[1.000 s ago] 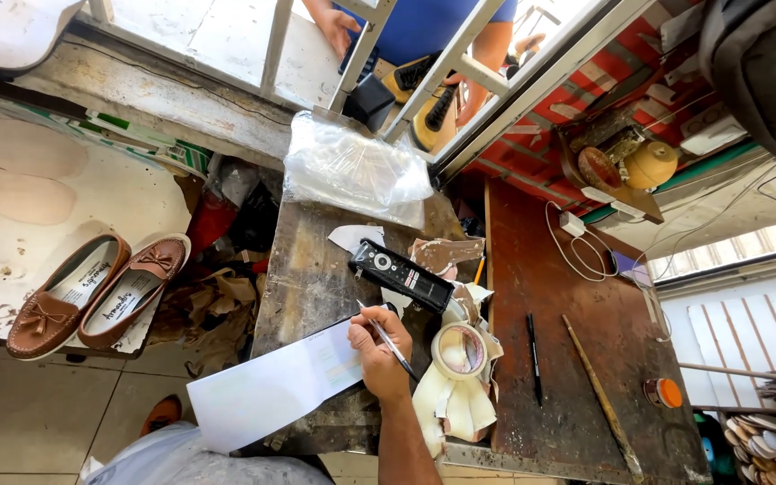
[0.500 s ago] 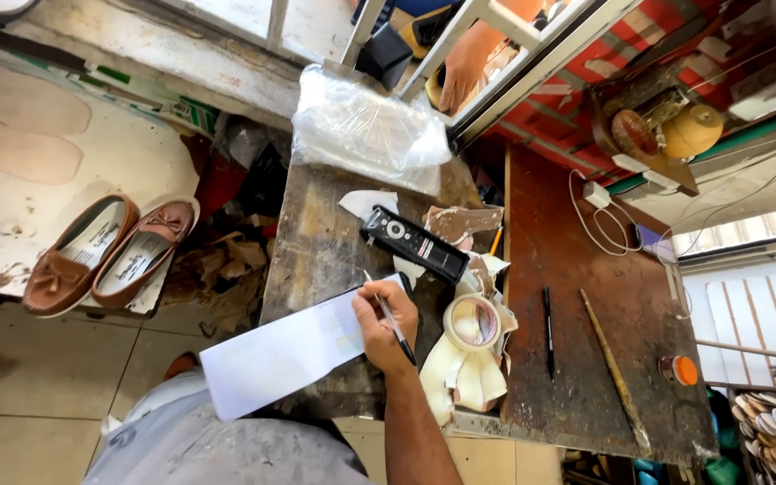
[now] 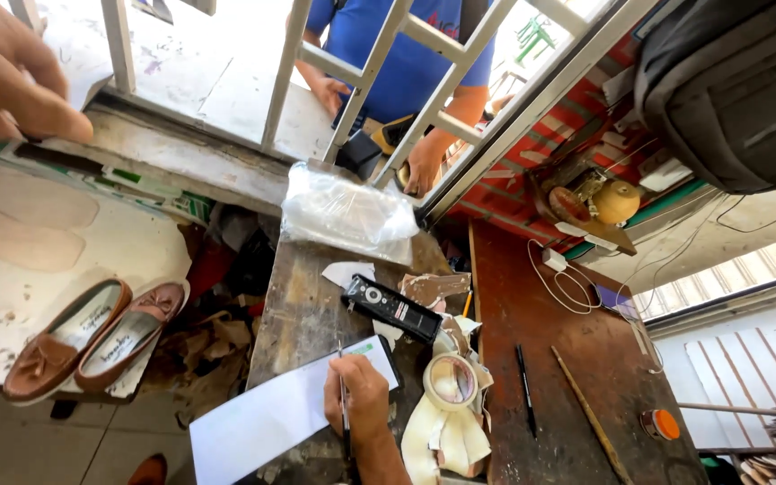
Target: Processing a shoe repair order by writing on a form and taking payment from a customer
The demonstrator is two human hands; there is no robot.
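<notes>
Left hand (image 3: pixel 11 67): raised at the upper left, fingers curled, pinching the edge of a pale sheet; I cannot tell more of the hold.
Brown shoes (image 3: pixel 92 346): a pair side by side on a stained white surface, well apart from the bench.
White paper (image 3: pixel 285 413): flat on the worn wooden bench (image 3: pixel 303 310), one end jutting past its edge.
Right hand (image 3: pixel 358 404): resting on the paper, closed around a thin pen (image 3: pixel 345 413) whose tip meets the sheet.
Black remote (image 3: pixel 392 308): lying just beyond the paper.
Tape roll (image 3: pixel 452 382): just beside the right hand, on cream scraps.
Plastic bag (image 3: pixel 348 216): crumpled at the bench's far end.
Another person (image 3: pixel 406 54): blue shirt, behind the white bars.
</notes>
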